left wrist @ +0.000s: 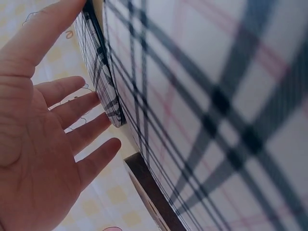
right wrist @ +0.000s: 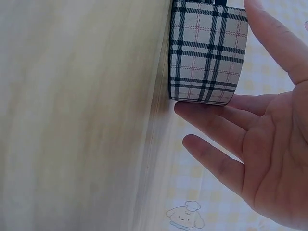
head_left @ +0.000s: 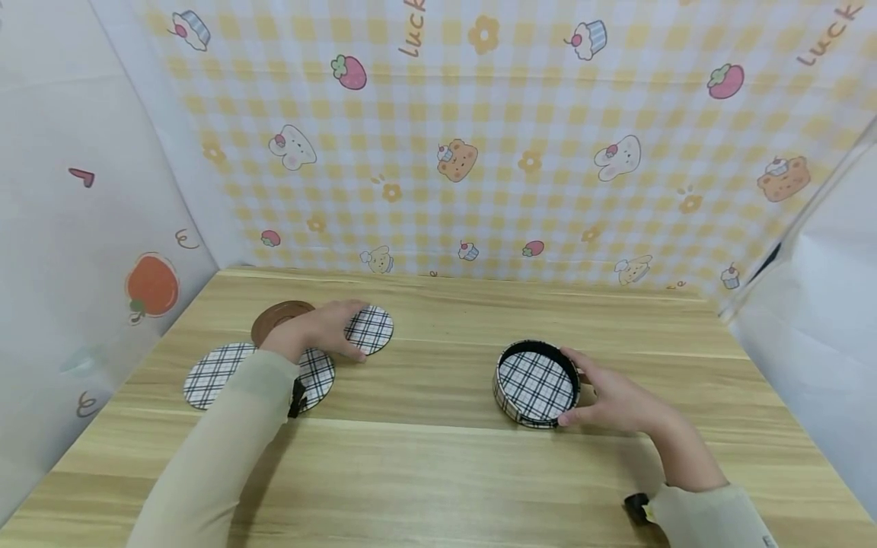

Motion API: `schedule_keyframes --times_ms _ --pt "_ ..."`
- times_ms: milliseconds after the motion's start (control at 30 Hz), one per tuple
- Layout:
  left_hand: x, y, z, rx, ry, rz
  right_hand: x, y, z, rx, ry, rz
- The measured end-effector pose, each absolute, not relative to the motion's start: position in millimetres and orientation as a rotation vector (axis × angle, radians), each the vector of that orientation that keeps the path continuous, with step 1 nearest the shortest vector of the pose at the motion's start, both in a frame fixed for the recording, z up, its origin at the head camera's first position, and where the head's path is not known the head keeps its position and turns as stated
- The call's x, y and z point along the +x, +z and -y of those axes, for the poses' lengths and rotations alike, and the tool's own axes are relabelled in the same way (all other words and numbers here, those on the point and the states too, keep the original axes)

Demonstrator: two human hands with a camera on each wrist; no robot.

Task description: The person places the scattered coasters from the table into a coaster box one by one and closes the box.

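Note:
In the head view, the left hand point(head_left: 329, 327) reaches over a small plaid disc point(head_left: 371, 330), fingers at its far side and thumb at its near side. Its fingers look spread and fairly straight in the left wrist view, beside the plaid disc's edge point(left wrist: 98, 62); firm contact cannot be told. The right hand point(head_left: 617, 397) holds a round, plaid, open-topped box point(head_left: 537, 384) by its right side. Seen from the right wrist, the thumb is on one side of the box point(right wrist: 207, 57) and fingers of the right hand point(right wrist: 260, 139) on the other.
Left of the small disc lie a brown round piece point(head_left: 277, 313) and larger plaid discs point(head_left: 214, 374), partly hidden by the left arm. All are on a wooden table point(head_left: 411, 472). A yellow checked cloth point(head_left: 425, 213) hangs behind it, with pale sheets at both sides.

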State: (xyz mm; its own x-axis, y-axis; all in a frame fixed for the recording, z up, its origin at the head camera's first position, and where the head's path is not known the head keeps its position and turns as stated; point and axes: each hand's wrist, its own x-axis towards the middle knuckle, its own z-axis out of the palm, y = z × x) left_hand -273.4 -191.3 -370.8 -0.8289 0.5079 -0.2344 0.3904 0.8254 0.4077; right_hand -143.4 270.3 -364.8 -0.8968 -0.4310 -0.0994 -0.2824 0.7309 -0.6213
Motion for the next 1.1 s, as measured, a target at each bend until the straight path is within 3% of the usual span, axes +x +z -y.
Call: schedule_keyframes --times_ms 1100 --pt "-265.9 -368.4 189.9 0.757 0.436 -2.718 -144.0 -363.7 -269.2 -0.571 -0.908 -2.695"
